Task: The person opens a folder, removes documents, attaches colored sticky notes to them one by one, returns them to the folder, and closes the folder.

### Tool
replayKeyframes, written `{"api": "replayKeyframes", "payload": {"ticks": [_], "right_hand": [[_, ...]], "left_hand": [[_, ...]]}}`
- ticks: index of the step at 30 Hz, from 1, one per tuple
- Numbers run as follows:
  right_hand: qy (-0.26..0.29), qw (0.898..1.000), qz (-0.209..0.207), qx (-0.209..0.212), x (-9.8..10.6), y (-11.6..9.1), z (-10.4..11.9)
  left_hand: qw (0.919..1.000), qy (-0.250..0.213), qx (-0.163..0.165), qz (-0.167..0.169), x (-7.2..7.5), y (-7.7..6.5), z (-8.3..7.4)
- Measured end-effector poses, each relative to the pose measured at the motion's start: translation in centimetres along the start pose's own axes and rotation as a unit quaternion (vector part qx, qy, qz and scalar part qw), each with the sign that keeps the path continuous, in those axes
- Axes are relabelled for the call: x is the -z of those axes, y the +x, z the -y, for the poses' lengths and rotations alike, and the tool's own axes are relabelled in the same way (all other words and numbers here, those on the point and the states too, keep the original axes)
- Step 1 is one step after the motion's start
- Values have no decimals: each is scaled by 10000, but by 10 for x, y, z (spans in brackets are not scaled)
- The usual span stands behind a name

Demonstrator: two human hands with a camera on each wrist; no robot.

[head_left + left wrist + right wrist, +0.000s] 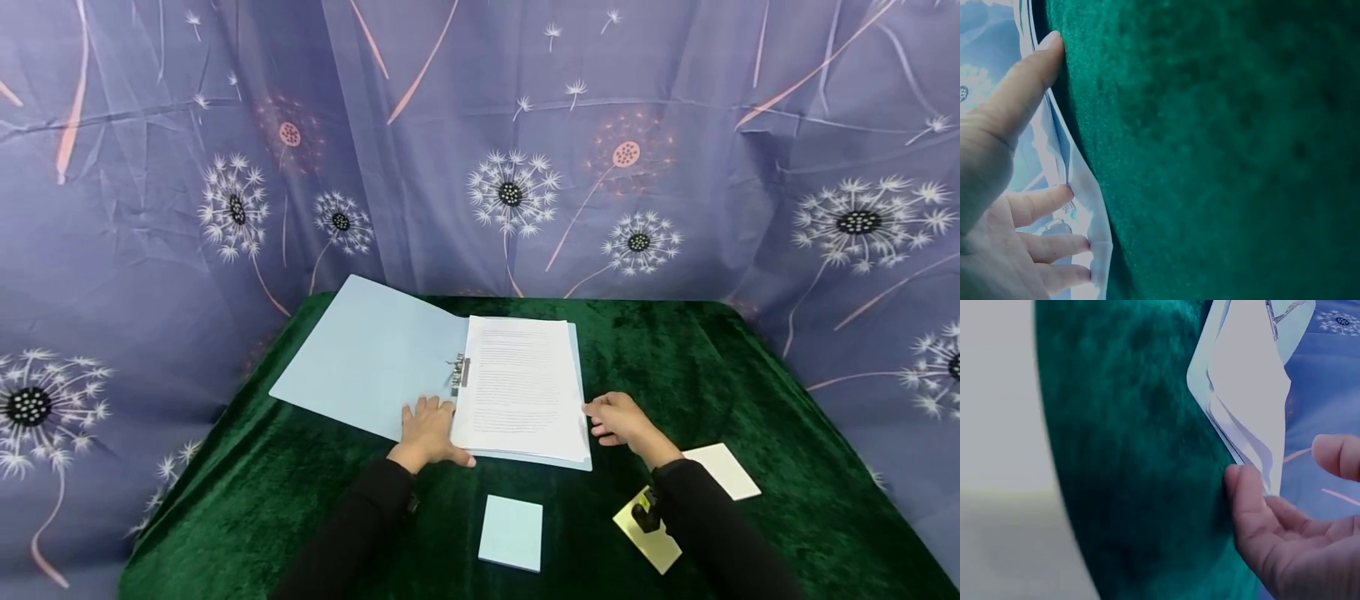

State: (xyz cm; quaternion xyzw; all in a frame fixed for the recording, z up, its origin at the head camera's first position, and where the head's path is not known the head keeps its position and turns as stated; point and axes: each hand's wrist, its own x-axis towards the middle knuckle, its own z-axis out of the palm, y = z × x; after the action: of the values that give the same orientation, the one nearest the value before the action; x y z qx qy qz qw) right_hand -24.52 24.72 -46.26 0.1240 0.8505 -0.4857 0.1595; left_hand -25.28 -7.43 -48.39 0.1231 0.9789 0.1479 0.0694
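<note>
A light blue file folder (375, 350) lies spread on the table, a metal clip (457, 373) near its fold. On its right side sits a stack of printed sheets (521, 383). My left hand (429, 433) rests at the folder's lower edge beside the clip, fingers spread and thumb near the papers' bottom corner. At the right edge of the sheets is my right hand (618, 419). In the right wrist view, its bent fingers (1249, 494) touch the edge of the papers (1250, 369), and the thumb stands apart. The sheets bow slightly there.
A light blue pad (511, 533) lies in front of the folder. A yellow pad (651, 533) and a cream pad (723, 471) lie by the right forearm, which partly covers them. Green velvet cloth (247, 500) covers the table; a dandelion-patterned curtain (435, 208) hangs behind.
</note>
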Motion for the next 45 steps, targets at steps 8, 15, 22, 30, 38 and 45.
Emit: {"api": "replayKeyframes", "payload": {"ticks": [8,15,22,30,38,45], "right_hand": [[0,9997,-105,-222,-14,14,4],[-323,9980,-242,-493,-17,18,2],[-410,9969,-441,-503,-17,17,2],[-434,9968,-592,-329,-22,24,0],[-534,9963,-582,-348,-10,18,1],[-842,9949,-547,32,3,9,5]], "left_hand": [[10000,25,-5,-68,1,-1,3],[10000,26,23,-79,-3,-1,3],[9999,85,58,-127,-5,0,3],[9998,82,91,-150,-4,-1,5],[9999,28,73,-123,-2,0,5],[9998,-141,92,-131,-1,-1,8]]}}
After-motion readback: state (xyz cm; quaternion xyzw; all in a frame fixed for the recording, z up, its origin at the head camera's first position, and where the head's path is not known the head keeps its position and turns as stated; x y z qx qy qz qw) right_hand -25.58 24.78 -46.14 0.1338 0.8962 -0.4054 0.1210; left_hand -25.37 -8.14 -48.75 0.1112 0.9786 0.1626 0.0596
